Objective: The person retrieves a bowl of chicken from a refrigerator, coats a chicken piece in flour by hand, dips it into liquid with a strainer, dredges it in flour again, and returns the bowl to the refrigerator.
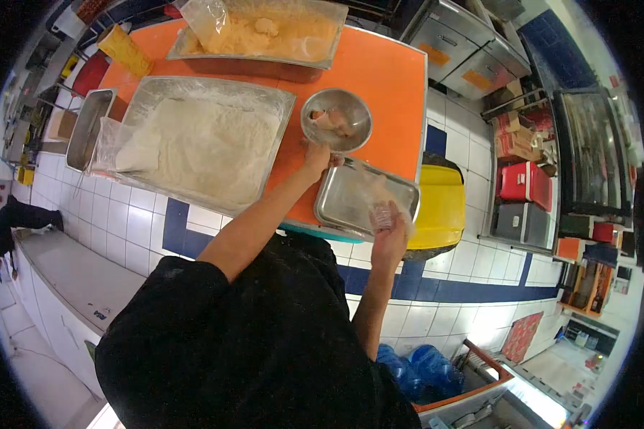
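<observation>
Nearest to me is the wearer's black shirt (257, 343), filling the bottom middle of my view. Ahead of it, near the right edge of the orange tabletop (376, 61), I find the left hand (319, 157) against the near rim of a round metal bowl (356, 107); its fingers look curled, but I cannot tell whether they grip. In the bowl lie pinkish pieces that look like raw chicken (330, 121). Just beside it, at the tabletop's near right corner, sits a shallow metal tray (342, 196). The right hand (388, 230) is at the tray's near right part, blurred; I cannot tell whether it is clamped on something pale. I judge the step in hand to be handling chicken between bowl and tray; the next move seems to call for a steady bowl.

Around that, from the left, I see another person (23, 218), a narrow metal pan (89, 129) by the tabletop's left edge, a yellow canister (125, 51) at its far left corner, a wide pan (222, 84) of pale flour (200, 143) and, along the far edge, orange powder (293, 36) in another pan. The wide pan's near right corner leaves the left forearm little room. Beyond the tabletop's right edge is a yellow bin lid (440, 207).
</observation>
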The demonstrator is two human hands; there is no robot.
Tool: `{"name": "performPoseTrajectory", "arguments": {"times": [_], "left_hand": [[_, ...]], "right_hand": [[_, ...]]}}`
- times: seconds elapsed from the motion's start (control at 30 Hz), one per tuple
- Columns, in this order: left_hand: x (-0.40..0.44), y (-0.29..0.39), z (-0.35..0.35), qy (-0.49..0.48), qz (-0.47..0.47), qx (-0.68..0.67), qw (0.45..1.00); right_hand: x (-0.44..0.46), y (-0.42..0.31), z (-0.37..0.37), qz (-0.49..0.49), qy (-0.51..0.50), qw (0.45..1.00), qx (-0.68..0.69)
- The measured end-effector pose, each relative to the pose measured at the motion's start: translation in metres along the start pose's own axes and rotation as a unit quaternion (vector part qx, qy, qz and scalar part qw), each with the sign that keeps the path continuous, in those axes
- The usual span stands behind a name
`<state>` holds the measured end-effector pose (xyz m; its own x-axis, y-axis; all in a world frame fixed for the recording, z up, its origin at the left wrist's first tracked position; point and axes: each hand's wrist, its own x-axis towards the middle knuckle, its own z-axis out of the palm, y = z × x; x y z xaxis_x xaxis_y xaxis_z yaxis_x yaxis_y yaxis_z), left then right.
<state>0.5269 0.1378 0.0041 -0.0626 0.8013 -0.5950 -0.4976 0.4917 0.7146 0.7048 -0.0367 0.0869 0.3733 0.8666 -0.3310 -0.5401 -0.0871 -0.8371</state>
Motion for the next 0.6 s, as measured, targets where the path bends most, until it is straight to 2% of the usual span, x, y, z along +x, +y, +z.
{"name": "performPoseTrajectory", "arguments": {"times": [0.03, 0.1, 0.13, 0.17, 0.23, 0.27, 0.33, 0.37, 0.4, 0.43, 0.47, 0.57, 0.6], "left_hand": [[-0.005, 0.002, -0.005, 0.004, 0.001, -0.002, 1.000], [-0.039, 0.005, -0.015, 0.040, -0.005, 0.134, 0.990], [-0.074, 0.007, -0.015, 0.023, 0.186, 0.317, 0.930], [-0.113, 0.010, -0.013, 0.005, 0.360, 0.479, 0.800], [-0.157, 0.014, -0.006, -0.163, 0.490, 0.484, 0.707], [-0.163, 0.015, 0.000, -0.156, 0.486, 0.485, 0.710], [-0.164, 0.017, 0.014, -0.237, 0.378, 0.577, 0.685], [-0.160, 0.013, 0.011, -0.233, 0.377, 0.574, 0.689], [-0.151, 0.005, 0.011, -0.249, 0.399, 0.588, 0.658], [-0.146, -0.001, 0.010, -0.263, 0.421, 0.602, 0.626], [-0.150, 0.004, 0.009, -0.259, 0.421, 0.599, 0.629], [-0.161, 0.011, 0.003, -0.310, 0.423, 0.560, 0.641], [-0.163, 0.010, 0.001, -0.338, 0.448, 0.578, 0.592]], "right_hand": [[0.000, 0.001, 0.004, 0.054, -0.025, 0.997, 0.051], [-0.006, 0.000, 0.023, 0.069, -0.016, 0.995, 0.065], [-0.008, 0.001, 0.032, 0.080, -0.005, 0.994, 0.081], [-0.007, 0.004, 0.037, 0.089, 0.001, 0.994, 0.067], [-0.011, 0.004, 0.056, 0.098, -0.016, 0.994, 0.048], [-0.012, 0.003, 0.061, 0.100, -0.033, 0.994, 0.029], [-0.002, 0.020, 0.050, 0.088, -0.067, 0.994, 0.007], [-0.002, 0.027, 0.047, 0.071, -0.096, 0.993, -0.011], [-0.001, 0.031, 0.038, 0.074, -0.098, 0.992, -0.020], [0.000, 0.032, 0.032, 0.075, -0.105, 0.991, 0.043], [0.002, 0.037, 0.027, 0.074, -0.112, 0.985, 0.107], [0.022, 0.058, 0.000, 0.130, -0.134, 0.981, 0.045], [0.026, 0.058, -0.003, 0.133, -0.136, 0.981, 0.042]]}}
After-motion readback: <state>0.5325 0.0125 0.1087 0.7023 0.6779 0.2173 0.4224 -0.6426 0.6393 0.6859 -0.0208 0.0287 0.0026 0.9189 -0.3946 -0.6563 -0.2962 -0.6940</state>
